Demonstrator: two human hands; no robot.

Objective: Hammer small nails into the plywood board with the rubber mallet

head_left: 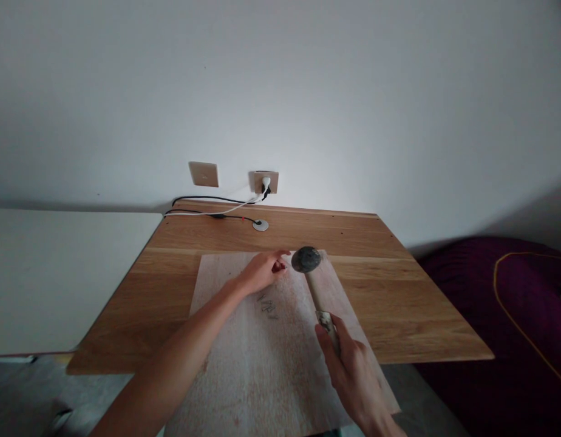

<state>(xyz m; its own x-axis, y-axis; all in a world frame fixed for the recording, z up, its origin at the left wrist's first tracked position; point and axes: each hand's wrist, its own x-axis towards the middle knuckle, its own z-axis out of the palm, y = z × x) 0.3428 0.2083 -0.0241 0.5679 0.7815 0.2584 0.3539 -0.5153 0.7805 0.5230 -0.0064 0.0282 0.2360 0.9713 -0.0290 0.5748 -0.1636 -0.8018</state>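
Observation:
My right hand [351, 364] is wrapped round the light handle of a rubber mallet [306, 260]. The mallet's dark round head is raised over the far end of a pale wooden board [244, 376], just right of my left hand. My left hand [265, 271] rests on that board near its far edge, fingers closed in a pinch. A small, thin, nail-like piece [287, 264] shows at the fingertips, too small to make out fully. Dark handwritten marks [266, 306] show on the board below my left wrist.
The board lies on a wooden desk [399, 303] against a white wall. Cables run from a wall socket [266, 182] to a round grommet [260, 225]. A white table [57, 279] adjoins at left; a purple beanbag-like thing [467, 273] is at right.

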